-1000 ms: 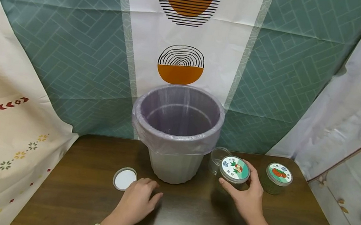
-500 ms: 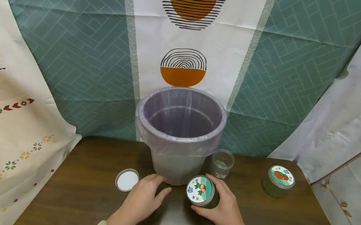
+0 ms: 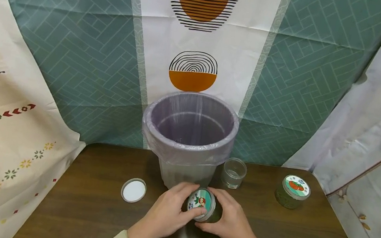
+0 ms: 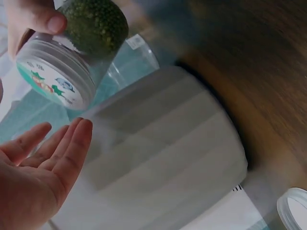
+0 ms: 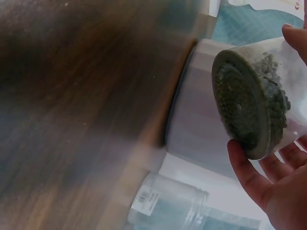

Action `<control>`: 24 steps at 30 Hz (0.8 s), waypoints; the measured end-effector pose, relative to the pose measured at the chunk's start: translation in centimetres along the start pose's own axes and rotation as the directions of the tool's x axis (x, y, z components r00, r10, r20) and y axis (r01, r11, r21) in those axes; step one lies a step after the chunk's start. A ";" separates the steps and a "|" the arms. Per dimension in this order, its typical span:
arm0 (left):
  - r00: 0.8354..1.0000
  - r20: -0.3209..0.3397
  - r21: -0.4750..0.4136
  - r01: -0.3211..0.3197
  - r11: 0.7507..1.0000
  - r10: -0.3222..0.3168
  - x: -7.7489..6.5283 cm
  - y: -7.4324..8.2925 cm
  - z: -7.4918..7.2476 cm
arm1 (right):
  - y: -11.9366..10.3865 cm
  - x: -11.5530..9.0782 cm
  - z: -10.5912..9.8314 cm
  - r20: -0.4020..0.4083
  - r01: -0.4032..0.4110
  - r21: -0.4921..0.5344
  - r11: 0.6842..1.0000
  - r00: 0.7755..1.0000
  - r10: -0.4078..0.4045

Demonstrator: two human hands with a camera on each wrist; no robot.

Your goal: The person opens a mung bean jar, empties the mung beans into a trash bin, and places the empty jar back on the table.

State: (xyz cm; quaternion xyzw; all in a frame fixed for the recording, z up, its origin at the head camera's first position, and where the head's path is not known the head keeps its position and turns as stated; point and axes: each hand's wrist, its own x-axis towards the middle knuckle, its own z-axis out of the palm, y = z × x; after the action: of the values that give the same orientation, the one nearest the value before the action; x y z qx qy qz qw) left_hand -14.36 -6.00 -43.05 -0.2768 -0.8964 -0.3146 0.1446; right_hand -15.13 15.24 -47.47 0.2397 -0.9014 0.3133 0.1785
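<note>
A clear jar of small green beans (image 5: 276, 100) is raised and tilted in my right hand (image 3: 235, 219), whose fingers and thumb grip its sides. Its screw lid (image 3: 198, 200) carries a green and white label with a red cartoon figure and is turned toward my left hand (image 3: 170, 211). That hand is spread around the lid, its thumb overlapping the label in the head view. In the left wrist view its fingers (image 4: 72, 153) are nearly straight, with the fingertips just short of the lid's edge. The jar's base shows in the right wrist view.
Behind the hands stands a bin (image 3: 183, 173) lined with a thin plastic bag. An open clear jar (image 3: 234, 174) is beside it. A loose lid (image 3: 133, 190) lies white side up at left. Another lidded jar (image 3: 292, 192) stands at right on the wooden table (image 3: 93, 210).
My right hand has brought the jar left and nearer, from beside the open clear jar to before the bin. My left hand has moved right, from near the loose lid to the jar's lid.
</note>
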 end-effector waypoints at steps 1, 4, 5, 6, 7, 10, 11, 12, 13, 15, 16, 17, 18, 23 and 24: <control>1.000 0.014 0.000 0.000 1.000 0.000 0.0 0.1 0.1 | 0.0 0.0 0.0 0.008 0.011 0.005 1.000 1.000 -0.011; 0.999 0.039 0.024 -0.013 1.000 0.012 0.1 0.2 0.4 | 0.0 0.0 -0.1 0.028 0.018 0.019 1.000 0.999 -0.019; 0.999 0.039 0.034 -0.021 0.999 0.019 0.1 0.2 0.5 | -0.1 0.0 -0.1 0.032 0.019 0.018 1.000 0.999 -0.020; 0.999 0.039 0.044 -0.027 0.999 0.025 0.1 0.2 0.6 | -0.1 0.1 -0.2 0.030 0.020 0.019 1.000 0.999 -0.021; 0.999 0.044 0.051 -0.027 0.998 0.025 0.1 0.2 0.7 | -0.1 0.1 -0.2 0.026 0.025 0.019 1.000 0.999 -0.025; 0.997 0.075 0.042 -0.003 0.999 0.000 0.2 0.2 0.9 | -0.1 0.1 -0.2 0.019 0.045 0.014 0.999 0.999 -0.045; 0.995 0.094 0.031 0.012 0.999 -0.015 0.2 0.2 0.9 | -0.1 0.2 -0.2 0.025 0.052 0.012 0.999 0.998 -0.052; 0.993 0.115 0.019 0.029 0.999 -0.031 0.2 0.2 1.0 | -0.1 0.1 -0.2 0.032 0.059 0.015 0.998 0.998 -0.059; 0.990 0.135 0.010 0.045 0.999 -0.045 0.2 0.2 1.0 | -0.1 0.1 -0.2 0.041 0.069 0.018 0.997 0.997 -0.069; 0.984 0.165 0.003 0.067 0.998 -0.067 0.3 0.2 1.0 | 0.0 0.1 -0.1 0.067 0.080 0.028 0.996 0.994 -0.082; 0.982 0.176 0.001 0.073 0.997 -0.072 0.3 0.2 1.1 | 0.0 0.1 -0.1 0.081 0.084 0.035 0.996 0.993 -0.087; 0.981 0.180 0.000 0.073 0.997 -0.072 0.3 0.2 1.1 | 0.0 0.0 -0.1 0.094 0.083 0.045 0.996 0.992 -0.086; 0.981 0.180 0.002 0.067 0.998 -0.066 0.3 0.1 1.1 | 0.0 0.0 -0.1 0.104 0.084 0.055 0.995 0.991 -0.090; 0.988 0.157 -0.005 0.002 1.000 -0.001 0.2 -0.4 0.9 | 0.4 -0.1 -0.3 0.145 0.088 0.097 0.991 0.984 -0.101; 0.988 0.151 -0.017 -0.014 1.000 0.016 0.2 -0.5 0.8 | 0.5 -0.1 -0.4 0.152 0.089 0.101 0.991 0.983 -0.104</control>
State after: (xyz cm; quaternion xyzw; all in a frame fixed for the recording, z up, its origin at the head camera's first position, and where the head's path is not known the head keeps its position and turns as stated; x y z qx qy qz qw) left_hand -14.92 -5.70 -43.84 -0.3075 -0.9002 -0.2988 0.0766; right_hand -15.21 15.84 -47.48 0.3152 -0.8842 0.3265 0.1104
